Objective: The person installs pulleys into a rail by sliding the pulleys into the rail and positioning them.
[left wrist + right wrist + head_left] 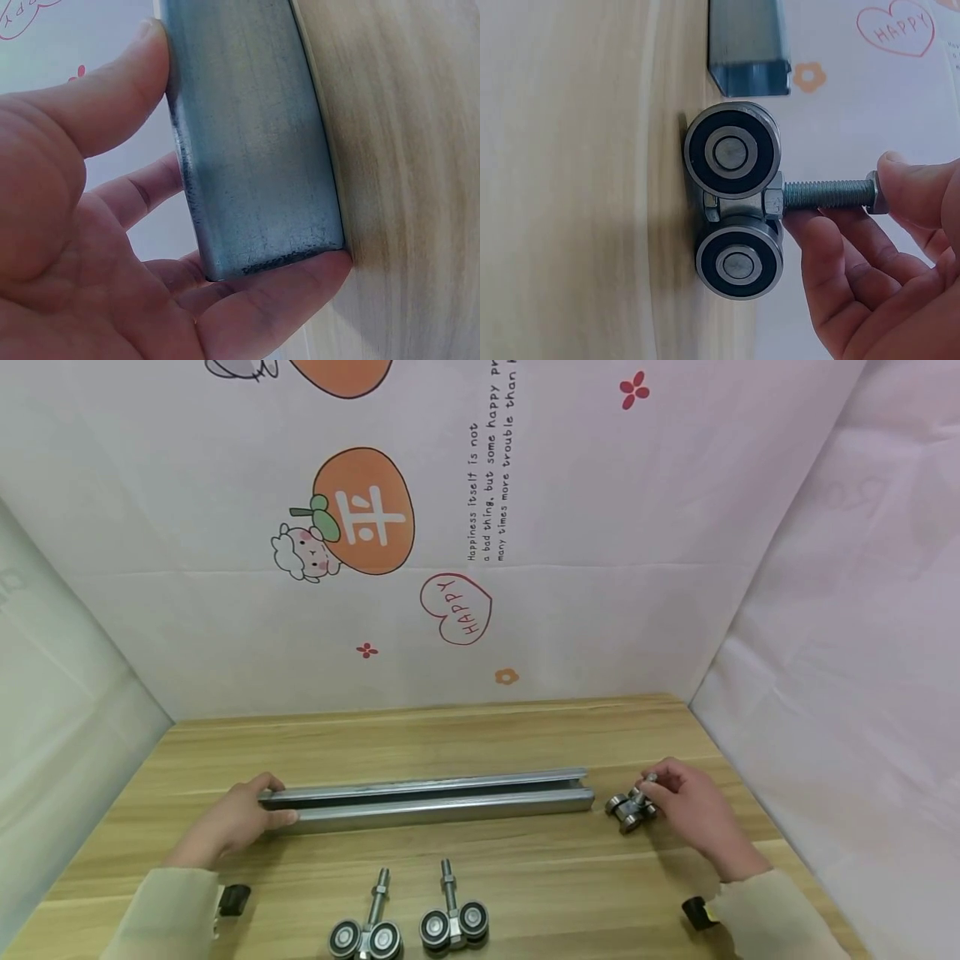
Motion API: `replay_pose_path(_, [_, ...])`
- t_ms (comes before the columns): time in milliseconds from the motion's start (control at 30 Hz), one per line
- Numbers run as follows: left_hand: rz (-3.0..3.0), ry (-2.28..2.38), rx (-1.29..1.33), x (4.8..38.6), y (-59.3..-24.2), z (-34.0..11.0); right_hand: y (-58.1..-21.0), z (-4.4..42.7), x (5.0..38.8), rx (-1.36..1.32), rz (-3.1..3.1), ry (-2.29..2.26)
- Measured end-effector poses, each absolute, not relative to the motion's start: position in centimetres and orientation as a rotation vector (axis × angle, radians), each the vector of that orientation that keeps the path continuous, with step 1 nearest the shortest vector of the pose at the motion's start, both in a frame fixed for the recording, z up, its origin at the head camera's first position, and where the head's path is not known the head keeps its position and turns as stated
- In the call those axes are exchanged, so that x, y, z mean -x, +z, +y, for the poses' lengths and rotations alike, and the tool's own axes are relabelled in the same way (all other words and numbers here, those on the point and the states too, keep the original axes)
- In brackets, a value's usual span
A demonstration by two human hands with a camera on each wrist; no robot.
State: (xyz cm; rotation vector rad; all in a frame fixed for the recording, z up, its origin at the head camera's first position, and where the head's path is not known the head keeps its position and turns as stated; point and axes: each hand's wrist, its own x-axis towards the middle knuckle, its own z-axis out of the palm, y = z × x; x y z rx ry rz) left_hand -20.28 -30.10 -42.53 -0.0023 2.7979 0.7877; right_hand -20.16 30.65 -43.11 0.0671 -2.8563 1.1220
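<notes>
Left hand (236,814) grips steel rail (442,815), fingers parted across its end | right hand (693,806) pinches roller trolley (742,206) by bolt (829,194), fingers curled close | trolley near rail's other end

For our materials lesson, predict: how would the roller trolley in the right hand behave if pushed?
The roller trolley would probably roll readily on its round wheels. It's likely heavy for its size, looking mostly metal. Its protruding bolt might make it tip if knocked.
</notes>
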Motion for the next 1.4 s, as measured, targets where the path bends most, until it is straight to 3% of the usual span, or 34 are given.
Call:
replay_pose_path(633, [2.798, 0.787, -0.023, 20.2, -42.6, -30.1, -43.6, 32.2, 21.3, 0.077, -2.831, 1.108])
replay_pose_path(1400, [2.81, 0.78, -0.039, 20.3, -42.4, -30.1, -43.4, 30.2, 22.1, 0.081, -2.768, 1.122])
